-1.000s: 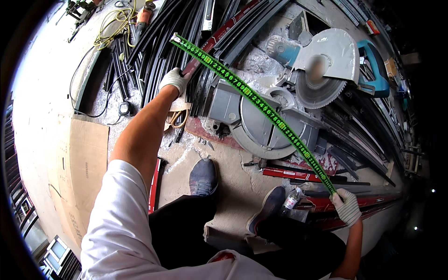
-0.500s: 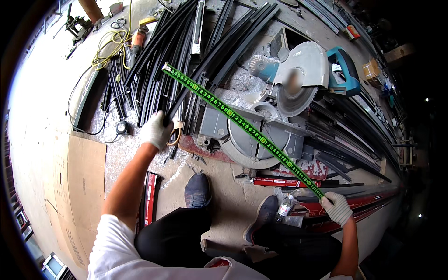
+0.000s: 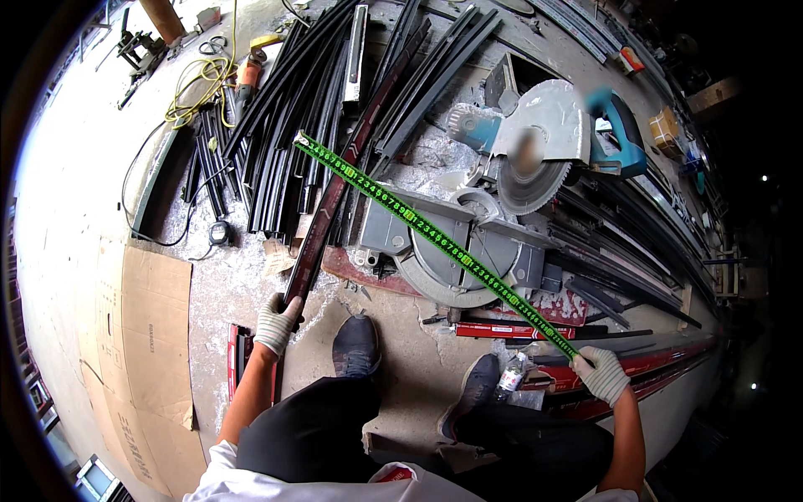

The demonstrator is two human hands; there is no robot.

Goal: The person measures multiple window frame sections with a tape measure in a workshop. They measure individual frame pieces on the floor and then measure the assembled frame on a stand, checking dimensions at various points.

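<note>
My left hand, in a white knit glove, is closed on the near end of a long dark profile bar with a reddish face. The bar slants away to the far pile. In my right hand, also gloved, is the near end of a bright green tape measure; whether its case is in the palm is hidden. The blade stretches diagonally to the far left, over the miter saw base, crossing above the bar. Its metal-tipped end lies over the black profiles.
A miter saw with a toothed blade and teal handle stands right of centre. An orange angle grinder and yellow cord lie far left. Cardboard, a plastic bottle and red-wrapped profiles are on the floor.
My left hand has come nearer and lower, drawing the bar toward me, and its reddish face now shows. The tape's far end has dipped slightly; my right hand has barely moved.
</note>
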